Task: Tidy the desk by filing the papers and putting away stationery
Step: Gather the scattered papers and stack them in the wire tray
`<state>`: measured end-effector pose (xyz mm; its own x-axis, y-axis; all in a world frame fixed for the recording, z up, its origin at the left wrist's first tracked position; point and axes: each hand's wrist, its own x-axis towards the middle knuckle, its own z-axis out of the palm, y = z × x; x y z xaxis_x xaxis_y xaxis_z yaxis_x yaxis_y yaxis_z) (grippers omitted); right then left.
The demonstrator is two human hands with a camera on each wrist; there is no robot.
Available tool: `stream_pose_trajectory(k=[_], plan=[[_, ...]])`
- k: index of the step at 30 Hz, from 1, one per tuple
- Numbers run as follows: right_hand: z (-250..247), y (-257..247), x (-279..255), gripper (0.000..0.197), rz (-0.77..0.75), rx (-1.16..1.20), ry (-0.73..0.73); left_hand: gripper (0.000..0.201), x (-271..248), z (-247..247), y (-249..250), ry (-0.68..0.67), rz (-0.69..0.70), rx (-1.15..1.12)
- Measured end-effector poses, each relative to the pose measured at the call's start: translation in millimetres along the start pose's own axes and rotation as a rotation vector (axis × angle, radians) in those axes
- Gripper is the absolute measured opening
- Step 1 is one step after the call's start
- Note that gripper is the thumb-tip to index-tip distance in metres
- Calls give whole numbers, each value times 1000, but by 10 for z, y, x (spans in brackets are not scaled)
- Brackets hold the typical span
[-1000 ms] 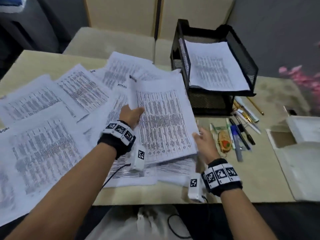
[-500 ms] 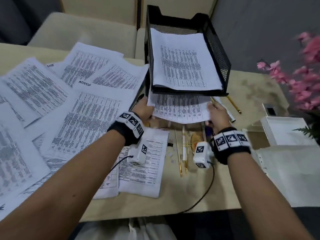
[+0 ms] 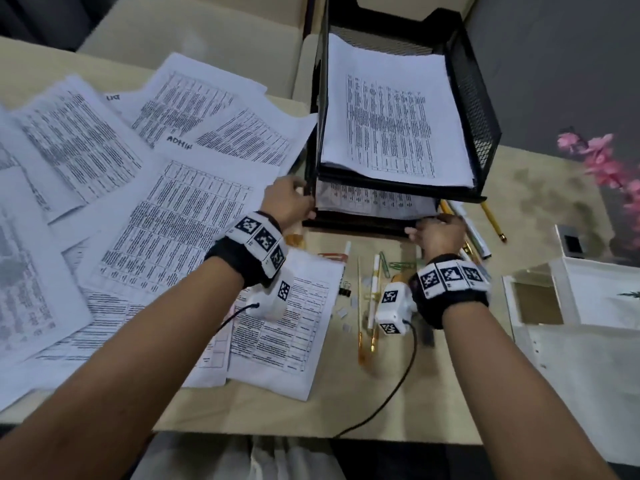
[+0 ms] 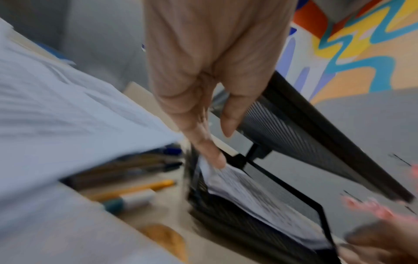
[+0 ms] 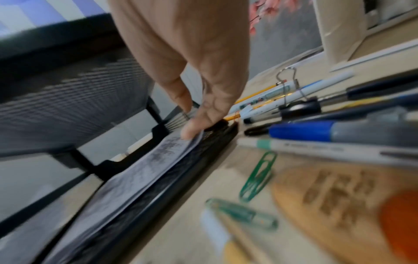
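Observation:
A black mesh two-tier tray stands at the back of the desk, with a printed stack in its upper tier. A second paper stack lies in the lower tier, its front edge at the tray's front lip. My left hand is at the left front corner; a straight fingertip touches the stack's corner. My right hand is at the right front corner, a fingertip resting on the paper stack. Many loose printed sheets cover the desk's left half.
Pens and pencils, paper clips and a binder clip lie in front of and right of the tray. A white box, plastic sleeves and pink flowers sit at the right. A blue marker lies close to my right hand.
Both hands carried the stack from above the loose sheets to the tray and slid it into the lower tier. It now sits almost fully inside, with the hands at its front corners.

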<state>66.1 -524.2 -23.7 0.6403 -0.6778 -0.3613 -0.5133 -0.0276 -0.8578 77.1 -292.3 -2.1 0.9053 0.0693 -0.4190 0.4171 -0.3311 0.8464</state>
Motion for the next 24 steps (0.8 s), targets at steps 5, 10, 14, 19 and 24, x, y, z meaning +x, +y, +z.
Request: stream_pose_trajectory(k=[5,10,14,19,24], plan=[[555,-1,-811,20,-165,-124,-273,21,-49,-978,-390,262,-15,209],[1368,136,-1515,10,-221,-404,-608,32,-135,-2016,-922,492,-185,400],[1721,227,-1730,15,-219,-528,-561,65,-325,-2650,-1345,502,-448,524],[1816,126,-1956,6,-382,-558,-351,85,-519,-2859,-1732,254,-591,523],[1889,-385,-2208,14,-715,-247,-201,76,-497,-2788,-1801,222,-441,522]])
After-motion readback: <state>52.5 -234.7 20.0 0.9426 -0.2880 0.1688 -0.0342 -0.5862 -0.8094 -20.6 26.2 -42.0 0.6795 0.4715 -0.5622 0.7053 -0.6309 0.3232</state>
